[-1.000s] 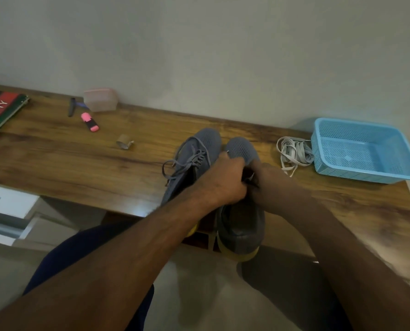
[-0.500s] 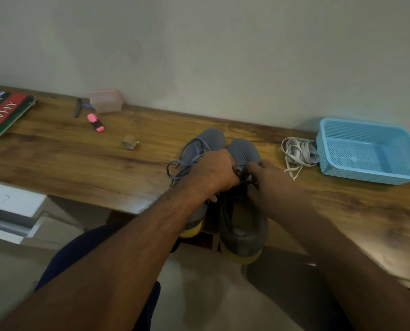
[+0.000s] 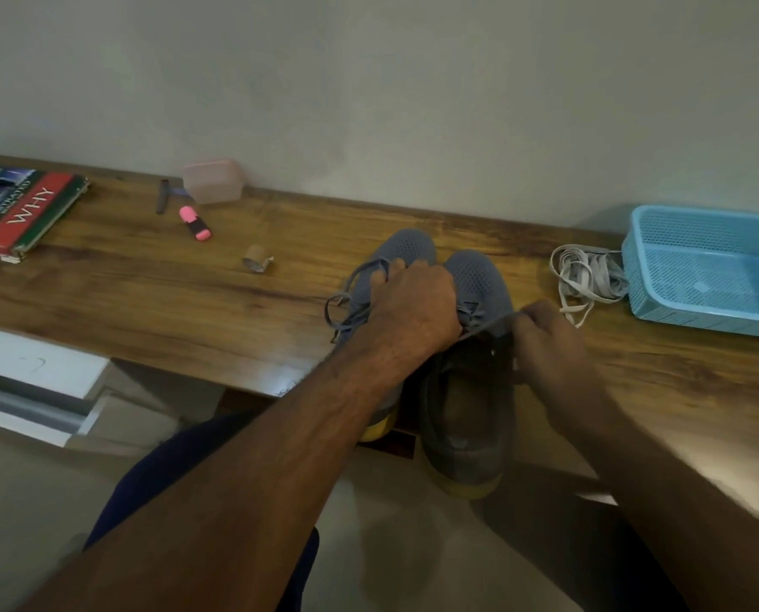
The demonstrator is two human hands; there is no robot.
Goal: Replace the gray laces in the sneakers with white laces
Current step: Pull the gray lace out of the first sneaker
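Sneakers (image 3: 466,346) stood side by side at the table (image 3: 148,298) edge. The left hand (image 3: 413,302) pressed on them, probably to steady them, while the right hand (image 3: 545,333) pinched a taut gray lace (image 3: 488,325). White laces (image 3: 585,276) waited near the basket (image 3: 713,267).

The right hand (image 3: 545,342), a second ago pressed against the left hand (image 3: 417,302) over the right-hand sneaker (image 3: 470,390), has drawn away toward the right of the frame, pulling a gray lace (image 3: 488,325) out taut between the two hands.
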